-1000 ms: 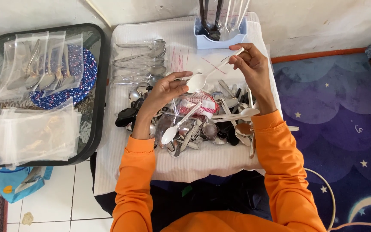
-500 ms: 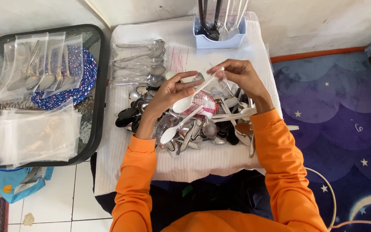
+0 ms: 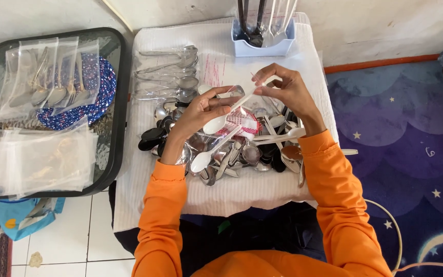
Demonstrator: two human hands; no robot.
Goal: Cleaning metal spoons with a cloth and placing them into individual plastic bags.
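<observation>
My left hand (image 3: pixel 199 114) and my right hand (image 3: pixel 286 90) meet over a heap of mixed cutlery (image 3: pixel 232 149) on a white cloth-covered table (image 3: pixel 232 195). Between them they hold a white plastic spoon (image 3: pixel 217 123): the left hand grips it near the bowl, the right hand pinches the handle end together with a thin clear bag. A second white plastic spoon (image 3: pixel 203 158) hangs just below the left hand; whether the hand holds it I cannot tell. Both sleeves are orange.
A light blue holder (image 3: pixel 262 45) with upright utensils stands at the table's far edge. Bagged metal spoons (image 3: pixel 170 77) lie in rows at its left. A black tray (image 3: pixel 121 102) to the left carries filled bags (image 3: pixel 52 77), empty clear bags (image 3: pixel 37 159) and a blue woven mat (image 3: pixel 101 97).
My hands have come together over the pile: the right hand moved left onto the spoon's handle, and the spoon now lies slanted between both hands.
</observation>
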